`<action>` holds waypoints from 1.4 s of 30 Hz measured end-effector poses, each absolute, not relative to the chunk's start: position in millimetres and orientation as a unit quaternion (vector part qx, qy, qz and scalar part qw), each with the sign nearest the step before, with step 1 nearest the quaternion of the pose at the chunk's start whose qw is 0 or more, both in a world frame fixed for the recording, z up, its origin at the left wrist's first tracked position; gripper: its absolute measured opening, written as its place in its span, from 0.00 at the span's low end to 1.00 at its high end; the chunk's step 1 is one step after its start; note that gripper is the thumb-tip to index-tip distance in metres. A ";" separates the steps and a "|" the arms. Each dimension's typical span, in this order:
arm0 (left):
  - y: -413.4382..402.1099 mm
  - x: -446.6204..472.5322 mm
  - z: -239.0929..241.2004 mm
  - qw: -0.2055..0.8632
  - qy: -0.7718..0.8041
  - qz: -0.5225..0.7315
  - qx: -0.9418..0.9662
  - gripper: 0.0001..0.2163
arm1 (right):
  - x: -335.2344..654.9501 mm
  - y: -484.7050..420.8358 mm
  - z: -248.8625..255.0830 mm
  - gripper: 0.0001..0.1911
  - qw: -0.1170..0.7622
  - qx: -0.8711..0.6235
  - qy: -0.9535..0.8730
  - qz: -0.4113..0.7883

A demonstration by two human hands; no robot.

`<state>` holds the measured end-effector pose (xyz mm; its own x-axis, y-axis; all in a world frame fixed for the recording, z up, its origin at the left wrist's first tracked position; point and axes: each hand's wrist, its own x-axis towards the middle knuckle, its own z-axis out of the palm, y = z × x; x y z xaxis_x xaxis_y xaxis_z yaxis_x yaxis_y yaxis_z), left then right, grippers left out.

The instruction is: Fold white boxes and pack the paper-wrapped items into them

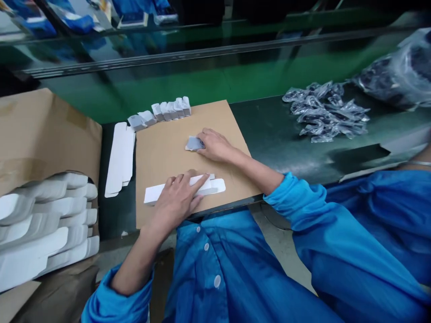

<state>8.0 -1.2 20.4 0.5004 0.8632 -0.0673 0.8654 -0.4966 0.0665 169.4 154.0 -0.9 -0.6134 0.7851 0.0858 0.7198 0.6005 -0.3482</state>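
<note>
A brown cardboard sheet (168,148) lies on the dark bench in front of me. My left hand (178,197) rests flat, fingers stretched, on a long flat white carton blank (153,194) near the sheet's front edge. Farther back, my right hand (215,144) pinches a small folded grey-white box (194,143) against the cardboard. A row of several similar small folded boxes (161,113) lines the sheet's far left edge.
A short stack of flat white blanks (119,159) lies left of the sheet. A cardboard box with many white blanks (43,224) stands at far left. Clear plastic bags (325,112) lie at right, a larger plastic bag (400,72) beyond. A green conveyor (202,85) runs behind.
</note>
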 end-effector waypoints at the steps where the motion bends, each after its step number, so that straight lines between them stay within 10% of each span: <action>1: -2.9 10.3 19.2 0.050 0.488 -0.008 0.871 0.24 | 172.9 156.2 1.4 0.16 0.113 -0.437 -0.880 0.145; 12: -12.0 5.8 3.2 0.117 0.441 0.125 0.881 0.23 | 260.8 60.0 29.4 0.17 0.055 -0.291 -0.906 0.302; 20: -19.1 12.8 -2.1 -0.019 0.490 0.175 0.854 0.21 | 211.4 10.1 -1.7 0.28 0.296 -0.392 -0.846 0.208; 29: -25.6 24.1 -1.6 -0.139 0.484 0.261 0.824 0.20 | 198.7 1.8 18.5 0.23 0.440 -0.428 -0.635 0.469; 37: -29.3 30.3 -9.3 -0.124 0.491 0.265 0.820 0.15 | 200.3 3.8 28.2 0.24 0.352 -0.475 -0.729 0.346; 42: -30.0 47.4 -3.6 -0.113 0.496 0.287 0.812 0.11 | 186.3 14.7 21.5 0.26 0.365 -0.436 -0.649 0.505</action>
